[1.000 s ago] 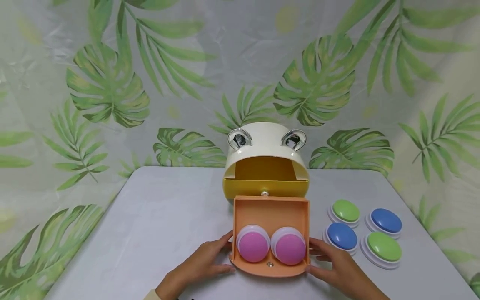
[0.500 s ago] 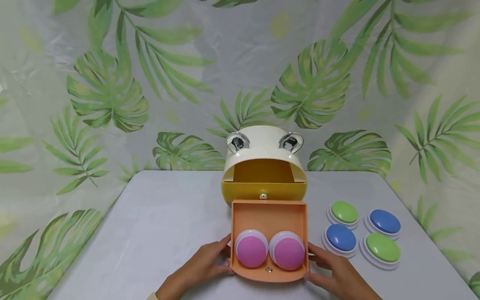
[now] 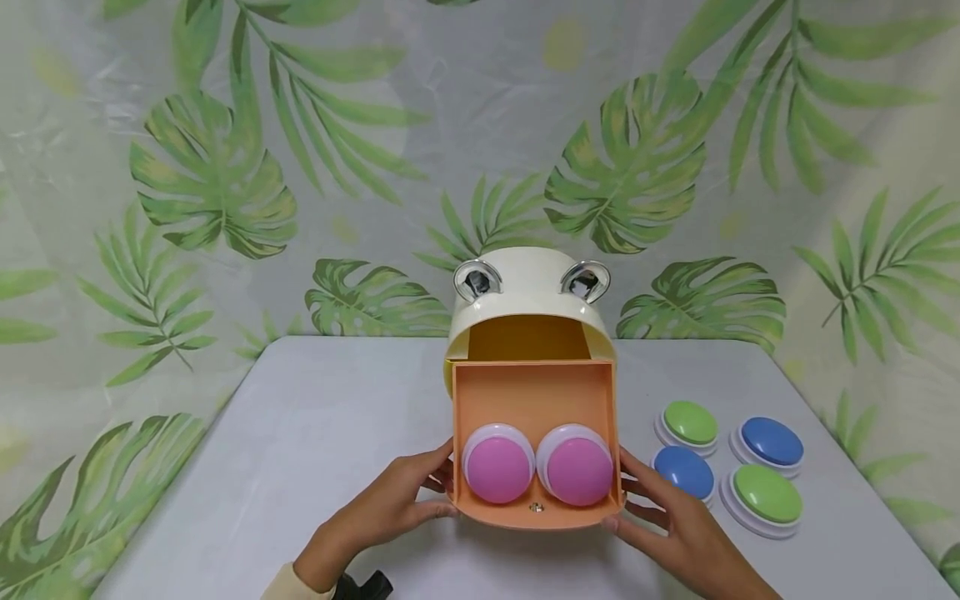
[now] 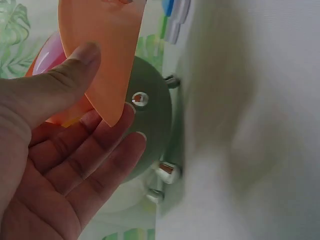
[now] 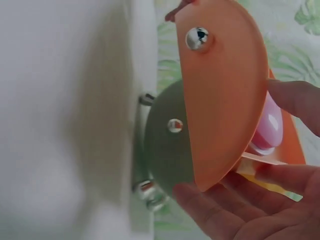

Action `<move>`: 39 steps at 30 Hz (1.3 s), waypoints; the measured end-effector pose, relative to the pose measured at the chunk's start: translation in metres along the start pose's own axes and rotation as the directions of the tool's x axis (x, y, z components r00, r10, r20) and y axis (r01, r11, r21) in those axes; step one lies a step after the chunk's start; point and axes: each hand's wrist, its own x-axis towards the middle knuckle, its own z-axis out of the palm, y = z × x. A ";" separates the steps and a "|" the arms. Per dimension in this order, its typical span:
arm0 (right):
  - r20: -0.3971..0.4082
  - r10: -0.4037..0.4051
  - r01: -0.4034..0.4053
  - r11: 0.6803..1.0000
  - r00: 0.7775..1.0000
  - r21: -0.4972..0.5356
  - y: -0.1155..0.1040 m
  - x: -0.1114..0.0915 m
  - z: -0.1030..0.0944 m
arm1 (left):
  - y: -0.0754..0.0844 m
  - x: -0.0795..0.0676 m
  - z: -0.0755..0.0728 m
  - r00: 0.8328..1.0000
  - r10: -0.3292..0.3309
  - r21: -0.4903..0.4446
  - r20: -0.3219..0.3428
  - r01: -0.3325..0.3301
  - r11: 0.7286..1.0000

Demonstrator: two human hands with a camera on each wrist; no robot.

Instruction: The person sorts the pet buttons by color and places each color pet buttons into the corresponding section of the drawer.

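Observation:
An orange drawer (image 3: 534, 393) is held up off the table between both hands, its open top facing me. Two pink dome-topped push buttons (image 3: 498, 470) with white bases sit side by side in it. My left hand (image 3: 390, 504) grips the drawer's left side, thumb at the front corner and fingers beneath. My right hand (image 3: 682, 529) grips the right side likewise. Right behind the drawer stands a white animal-shaped cabinet (image 3: 525, 283) with silver eyes and an open cavity. Both wrist views show its green lower front (image 5: 167, 145); the right one shows the drawer's silver knob (image 5: 197, 38).
Several similar buttons, green (image 3: 691, 422) and blue (image 3: 771, 442), lie on the white table (image 3: 330, 417) to the right, close to my right hand. A leaf-print curtain (image 3: 480, 125) hangs behind the table.
Both hands have raised the drawer toward the cabinet, with the pink buttons still inside. It now covers the cabinet's yellow front and knob in the head view.

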 end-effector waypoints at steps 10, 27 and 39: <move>-0.066 -0.039 0.038 0.999 0.997 -0.018 -0.014 0.009 -0.003 | 0.006 0.007 -0.014 1.000 0.003 -0.027 -0.020 -0.004 1.000; -0.061 -0.215 0.212 0.976 0.975 -0.057 -0.024 0.006 -0.014 | 0.024 0.004 -0.026 0.994 -0.048 -0.143 -0.096 0.034 0.989; -0.156 -0.279 0.264 0.958 0.947 -0.112 -0.034 0.016 -0.023 | 0.038 0.015 -0.032 0.977 -0.029 -0.108 -0.212 0.006 0.994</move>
